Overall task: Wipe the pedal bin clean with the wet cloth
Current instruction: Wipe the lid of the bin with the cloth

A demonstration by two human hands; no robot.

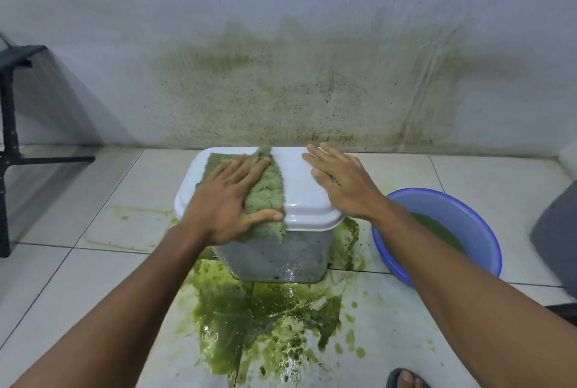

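Observation:
A white pedal bin (307, 204) with a closed lid stands on the tiled floor against the wall. A wet green cloth (268, 187) lies over the left half of the lid and hangs a little over its front edge. My left hand (226, 200) presses flat on the cloth, thumb hooked along its lower edge. My right hand (340, 181) rests flat on the bare right half of the lid, fingers spread, holding nothing. The bin's grey front wall is wet and speckled.
A blue basin (480, 231) with green water sits on the floor right of the bin. A green puddle (259, 322) spreads in front of the bin. A black stand (9, 125) is at the left. My sandalled foot (406, 378) shows at the bottom. The wall is stained green.

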